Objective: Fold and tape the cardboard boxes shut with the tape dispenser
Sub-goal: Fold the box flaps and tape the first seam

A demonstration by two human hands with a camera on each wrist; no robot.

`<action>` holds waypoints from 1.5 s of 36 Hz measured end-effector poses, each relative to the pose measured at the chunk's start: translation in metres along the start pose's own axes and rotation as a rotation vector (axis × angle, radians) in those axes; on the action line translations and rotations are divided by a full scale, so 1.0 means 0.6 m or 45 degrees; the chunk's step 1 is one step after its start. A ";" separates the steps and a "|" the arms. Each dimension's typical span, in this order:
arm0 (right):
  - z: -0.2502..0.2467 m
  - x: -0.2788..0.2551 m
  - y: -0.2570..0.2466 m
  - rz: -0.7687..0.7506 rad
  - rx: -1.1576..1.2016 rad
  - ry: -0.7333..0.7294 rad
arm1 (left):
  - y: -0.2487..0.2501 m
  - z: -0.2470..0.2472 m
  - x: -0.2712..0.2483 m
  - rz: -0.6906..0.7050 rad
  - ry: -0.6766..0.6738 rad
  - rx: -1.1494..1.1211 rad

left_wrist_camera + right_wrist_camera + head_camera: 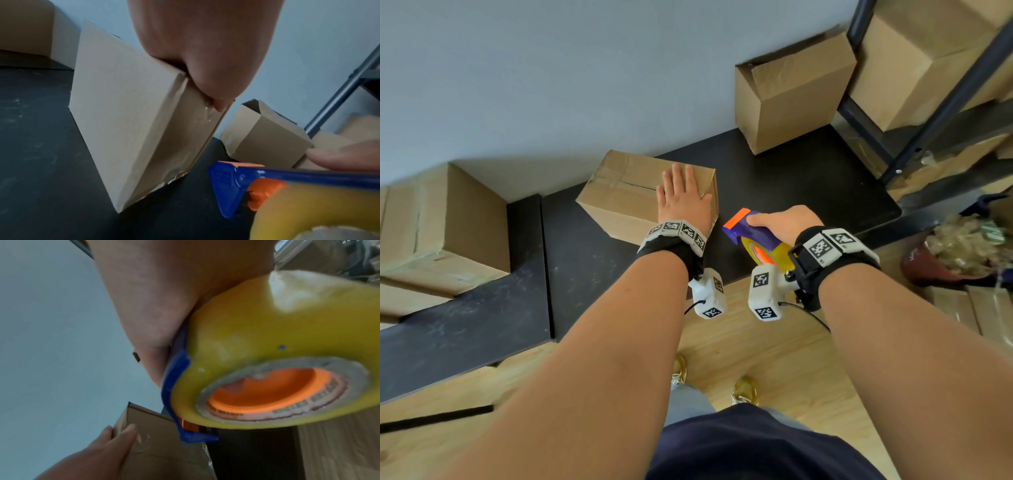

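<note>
Two hands (683, 198) (786, 222), one tape dispenser (751, 231), and five cardboard boxes (626, 192) (791, 92) (441, 222) (914, 65) (410, 301) are showing.

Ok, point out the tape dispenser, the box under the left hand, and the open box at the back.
tape dispenser (751, 233), head view, blue body
box (619, 195), head view, top face
open box (796, 113), head view, front side
left hand (683, 202), head view, back of hand

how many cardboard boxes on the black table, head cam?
3. The brown cardboard box at centre, under the left hand; an open-topped one at the back right; a larger one at the left edge, partly cropped. Shelf boxes excluded; more may be hidden.
</note>
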State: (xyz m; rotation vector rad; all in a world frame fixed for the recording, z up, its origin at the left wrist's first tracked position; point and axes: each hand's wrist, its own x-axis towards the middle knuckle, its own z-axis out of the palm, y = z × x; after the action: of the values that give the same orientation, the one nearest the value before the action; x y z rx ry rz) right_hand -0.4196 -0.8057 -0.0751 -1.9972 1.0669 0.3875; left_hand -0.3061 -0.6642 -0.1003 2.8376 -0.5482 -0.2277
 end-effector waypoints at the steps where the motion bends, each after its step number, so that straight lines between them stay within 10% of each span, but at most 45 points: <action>1: -0.001 -0.001 -0.004 -0.019 0.018 0.016 | -0.001 -0.007 0.000 -0.013 0.018 -0.096; 10: -0.009 -0.032 -0.054 -0.099 0.260 0.138 | -0.051 -0.057 -0.019 0.064 0.179 -0.188; 20: 0.007 -0.035 -0.092 -0.138 0.417 0.162 | -0.085 -0.038 -0.021 0.132 -0.008 0.026; 29: 0.015 -0.052 -0.134 -0.373 0.287 0.269 | -0.093 -0.061 0.002 0.075 -0.010 -0.277; 49: 0.128 -0.088 -0.265 -0.623 -0.358 0.473 | -0.284 -0.080 0.064 0.153 -0.179 0.139; 54: 0.144 -0.085 -0.275 -0.587 -0.406 0.518 | -0.273 -0.091 0.057 0.218 0.097 0.165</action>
State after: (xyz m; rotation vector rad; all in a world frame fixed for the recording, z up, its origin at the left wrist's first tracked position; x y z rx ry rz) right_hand -0.3093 -0.6603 -0.0125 -2.6006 0.7694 -0.1101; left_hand -0.2076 -0.5187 -0.0947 2.8864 -0.8114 -0.0542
